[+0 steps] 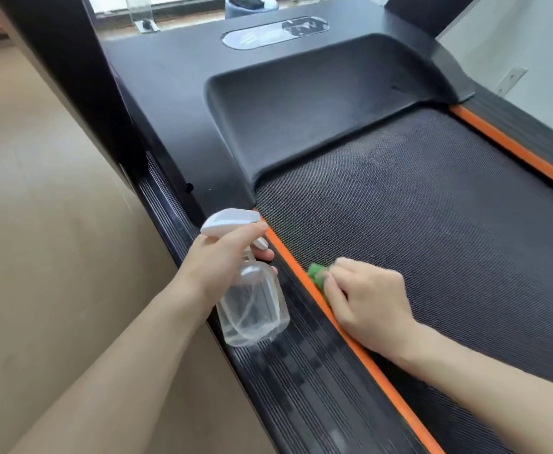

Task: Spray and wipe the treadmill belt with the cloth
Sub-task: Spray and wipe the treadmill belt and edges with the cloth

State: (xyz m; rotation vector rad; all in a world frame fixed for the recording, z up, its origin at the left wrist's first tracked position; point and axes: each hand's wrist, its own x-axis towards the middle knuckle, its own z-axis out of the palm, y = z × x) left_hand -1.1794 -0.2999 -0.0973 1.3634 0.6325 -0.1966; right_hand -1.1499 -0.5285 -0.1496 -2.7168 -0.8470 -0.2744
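Belt [432, 204] surface is seen running lengthwise from the motor cover [317, 103] at the far end back past the right forearm, its long axis parallel to the orange strip [301, 273] along its left edge. The green cloth [316, 276] is pressed onto the belt at that left edge, just beside the strip, bunched under the curled fingers of the right hand [370, 303], which grips it. The spray bottle [252, 303] is held upright over the ribbed left side rail [301, 388], off the belt, with the left hand [222, 260] wrapped round its neck and a finger on the trigger; its nozzle is aimed toward the belt. The right hand is judged the nearer to the unwiped surface, which lies to its right and ahead, so the wiping stroke is likely to be carried across the belt's width toward its far right edge.
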